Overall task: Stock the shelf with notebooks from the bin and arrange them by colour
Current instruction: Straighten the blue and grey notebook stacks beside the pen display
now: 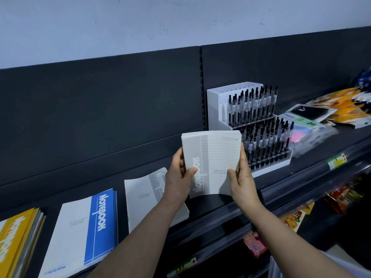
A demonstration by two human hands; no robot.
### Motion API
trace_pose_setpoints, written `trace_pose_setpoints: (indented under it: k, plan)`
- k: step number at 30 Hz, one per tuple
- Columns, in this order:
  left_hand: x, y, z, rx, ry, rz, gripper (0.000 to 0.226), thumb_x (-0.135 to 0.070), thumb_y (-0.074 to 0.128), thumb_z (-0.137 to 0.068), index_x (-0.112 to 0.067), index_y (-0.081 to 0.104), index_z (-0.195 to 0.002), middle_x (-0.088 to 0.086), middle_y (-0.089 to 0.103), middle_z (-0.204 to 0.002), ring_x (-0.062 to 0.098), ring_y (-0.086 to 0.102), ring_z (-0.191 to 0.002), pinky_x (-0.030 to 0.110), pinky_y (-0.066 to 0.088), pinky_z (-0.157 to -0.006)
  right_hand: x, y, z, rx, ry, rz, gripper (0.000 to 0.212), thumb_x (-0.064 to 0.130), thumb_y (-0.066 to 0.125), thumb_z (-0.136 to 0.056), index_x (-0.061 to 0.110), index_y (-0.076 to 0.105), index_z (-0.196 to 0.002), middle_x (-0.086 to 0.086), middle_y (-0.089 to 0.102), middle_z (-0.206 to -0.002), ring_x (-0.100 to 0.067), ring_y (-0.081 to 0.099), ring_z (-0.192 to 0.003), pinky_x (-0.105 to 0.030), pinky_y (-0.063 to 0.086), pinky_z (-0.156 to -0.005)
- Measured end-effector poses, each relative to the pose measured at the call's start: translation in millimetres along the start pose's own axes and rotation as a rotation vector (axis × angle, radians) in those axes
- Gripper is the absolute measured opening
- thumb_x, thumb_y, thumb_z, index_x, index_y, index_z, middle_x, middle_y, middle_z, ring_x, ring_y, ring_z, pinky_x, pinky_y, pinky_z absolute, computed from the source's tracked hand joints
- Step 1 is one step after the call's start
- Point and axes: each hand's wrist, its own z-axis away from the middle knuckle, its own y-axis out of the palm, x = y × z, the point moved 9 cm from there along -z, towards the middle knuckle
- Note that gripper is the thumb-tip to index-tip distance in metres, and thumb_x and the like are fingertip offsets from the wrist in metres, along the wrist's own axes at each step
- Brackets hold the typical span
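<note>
Both hands hold a small stack of grey notebooks (pixel 212 157) upright above the dark shelf (pixel 220 205). My left hand (pixel 179 177) grips its left edge, thumb on the cover. My right hand (pixel 241 177) grips the right edge the same way. On the shelf lie three stacks: grey notebooks (pixel 144 197) just left of my left arm, blue notebooks (pixel 88 227) further left, and yellow notebooks (pixel 16 237) at the far left. The bin is out of view.
A white tiered rack of black pens (pixel 259 125) stands right behind the held stack. Packets of sticky notes (pixel 305 129) and orange packages (pixel 345 105) lie to the right. Lower shelves with snack packs (pixel 297 217) sit below.
</note>
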Motion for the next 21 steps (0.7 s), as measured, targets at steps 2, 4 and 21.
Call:
trace_pose_setpoints:
  k: [2, 4, 21]
  plan:
    - [1, 4, 2, 0.03, 0.001, -0.014, 0.069, 0.001, 0.054, -0.092, -0.035, 0.033, -0.146, -0.01, 0.065, -0.115, 0.005, 0.061, -0.106, 0.02, 0.049, -0.092, 0, 0, -2, 0.003, -0.005, 0.011, 0.083, -0.002, 0.041, -0.096, 0.053, 0.001, -0.143, 0.037, 0.021, -0.14, 0.029, 0.022, -0.122, 0.002, 0.021, -0.099]
    - [3, 6, 2, 0.047, -0.011, -0.018, 0.072, 0.002, 0.052, -0.093, -0.037, 0.028, -0.148, -0.01, 0.064, -0.121, 0.004, 0.059, -0.111, 0.019, 0.047, -0.094, 0, -1, -3, 0.004, 0.0, 0.017, 0.082, -0.002, 0.042, -0.096, 0.054, 0.002, -0.142, 0.041, 0.02, -0.136, 0.032, 0.022, -0.119, 0.008, 0.02, -0.095]
    - [-7, -14, -1, -0.038, -0.049, -0.024, 0.078, -0.005, 0.063, -0.087, -0.052, 0.032, -0.142, 0.005, 0.07, -0.088, 0.022, 0.067, -0.09, 0.032, 0.053, -0.088, 24, -9, -15, -0.006, 0.034, 0.146, 0.075, 0.003, 0.048, -0.095, 0.04, 0.014, -0.15, 0.012, 0.041, -0.134, 0.002, 0.037, -0.115, -0.025, 0.034, -0.103]
